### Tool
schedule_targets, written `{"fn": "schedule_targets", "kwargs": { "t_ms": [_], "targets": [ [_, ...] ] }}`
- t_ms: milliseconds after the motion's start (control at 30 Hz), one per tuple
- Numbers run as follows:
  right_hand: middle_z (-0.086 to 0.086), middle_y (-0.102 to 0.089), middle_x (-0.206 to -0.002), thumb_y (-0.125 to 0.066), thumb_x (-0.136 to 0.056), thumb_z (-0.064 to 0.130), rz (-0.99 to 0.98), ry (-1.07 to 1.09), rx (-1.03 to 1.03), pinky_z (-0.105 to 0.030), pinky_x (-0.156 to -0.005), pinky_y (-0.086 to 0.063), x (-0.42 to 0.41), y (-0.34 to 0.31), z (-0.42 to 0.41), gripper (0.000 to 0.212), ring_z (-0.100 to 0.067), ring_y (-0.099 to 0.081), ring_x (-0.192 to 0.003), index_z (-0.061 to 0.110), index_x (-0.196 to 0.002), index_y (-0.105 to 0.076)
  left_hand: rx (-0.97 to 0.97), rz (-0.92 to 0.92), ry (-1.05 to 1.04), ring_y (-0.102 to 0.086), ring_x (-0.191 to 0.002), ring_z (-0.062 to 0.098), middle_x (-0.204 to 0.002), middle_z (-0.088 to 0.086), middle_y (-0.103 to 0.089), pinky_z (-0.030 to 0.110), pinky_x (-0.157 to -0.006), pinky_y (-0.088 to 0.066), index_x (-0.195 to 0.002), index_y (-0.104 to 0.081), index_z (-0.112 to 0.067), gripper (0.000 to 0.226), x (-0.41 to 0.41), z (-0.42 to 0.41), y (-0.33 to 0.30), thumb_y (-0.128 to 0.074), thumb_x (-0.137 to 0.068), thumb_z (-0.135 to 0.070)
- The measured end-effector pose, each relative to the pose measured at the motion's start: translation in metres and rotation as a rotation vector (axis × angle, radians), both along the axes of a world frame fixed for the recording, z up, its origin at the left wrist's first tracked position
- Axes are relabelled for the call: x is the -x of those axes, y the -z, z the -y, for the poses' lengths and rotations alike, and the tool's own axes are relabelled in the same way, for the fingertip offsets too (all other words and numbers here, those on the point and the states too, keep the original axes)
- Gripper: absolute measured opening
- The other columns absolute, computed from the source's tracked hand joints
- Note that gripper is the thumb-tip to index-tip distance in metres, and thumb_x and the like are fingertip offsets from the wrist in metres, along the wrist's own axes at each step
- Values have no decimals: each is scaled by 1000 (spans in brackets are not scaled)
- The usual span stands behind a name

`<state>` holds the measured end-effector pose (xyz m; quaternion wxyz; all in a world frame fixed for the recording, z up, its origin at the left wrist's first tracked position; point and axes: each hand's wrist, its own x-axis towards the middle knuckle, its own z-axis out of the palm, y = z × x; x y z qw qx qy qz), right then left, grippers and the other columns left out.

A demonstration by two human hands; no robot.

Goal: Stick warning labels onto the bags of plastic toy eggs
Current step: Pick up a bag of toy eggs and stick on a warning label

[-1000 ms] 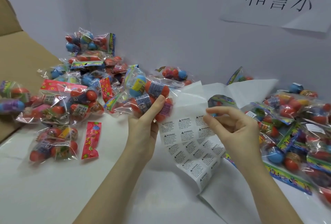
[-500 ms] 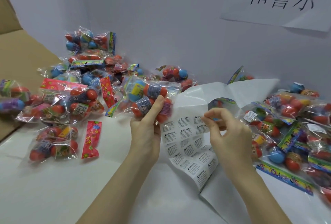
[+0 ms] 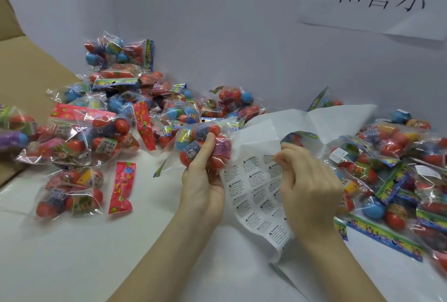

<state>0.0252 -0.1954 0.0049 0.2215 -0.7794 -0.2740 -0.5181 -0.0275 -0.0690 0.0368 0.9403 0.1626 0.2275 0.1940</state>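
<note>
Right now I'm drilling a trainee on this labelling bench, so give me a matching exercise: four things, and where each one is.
Things:
1. left hand
2. right hand
3. label sheet
4. cardboard

Places:
A. far left edge
B. gripping a bag of eggs
C. between the two hands
D. pinching at the sheet's top right

Pairs: 1-B, 2-D, 3-C, 4-A
</note>
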Motion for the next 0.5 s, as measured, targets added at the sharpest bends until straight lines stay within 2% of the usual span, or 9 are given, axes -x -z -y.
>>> {"fn": "schedule_targets", "kwargs": {
  "t_ms": [67, 200, 300, 367, 500],
  "targets": [
    [-3, -72, -85, -69, -78, 1, 48, 29, 26, -29, -55, -42, -1, -1, 2, 9, -22, -65, -61, 9, -74, -70, 20, 5, 24, -69, -55, 14, -68, 9, -72, 21, -44, -53, -86, -66, -2, 10, 1, 1, -2, -63, -83, -12],
    [-9, -68, -80, -68, -78, 1, 49, 11, -16, -28, -61, -39, -4, -5, 5, 8, -26, -60, -67, 7, -75, -71, 45, -3, 48, -69, -55, 14, -68, 10, -72, 22, -42, -51, -101, -64, -2, 22, 2, 1, -4, -64, -80, -12],
    [-12, -65, -76, -63, -82, 5, 18, -21, -76, -27, -61, -38, -5, -4, 5, 10, -19, -47, -74, 5, -75, -71, 44, -5, 65, -69, -53, 15, -65, 10, -72, 23, -41, -51, -94, -64, -4, 24, 4, 2, -6, -67, -72, -11],
    [-12, -65, -74, -66, -82, 6, 24, -39, -94, -28, -60, -40, -5, -4, 6, 9, -18, -46, -74, 5, -75, -72, 46, -13, 71, -69, -54, 16, -66, 11, -71, 24, -41, -52, -93, -64, -4, 27, 5, 2, -7, -68, -67, -12],
    [-11, -65, -74, -71, -77, 2, 11, -47, -74, -27, -61, -41, -6, -4, 4, 3, -17, -47, -74, 4, -76, -72, 95, -11, 97, -69, -54, 19, -67, 13, -71, 27, -41, -53, -88, -64, -3, 15, 5, 2, -6, -65, -75, -11]
  ]
}}
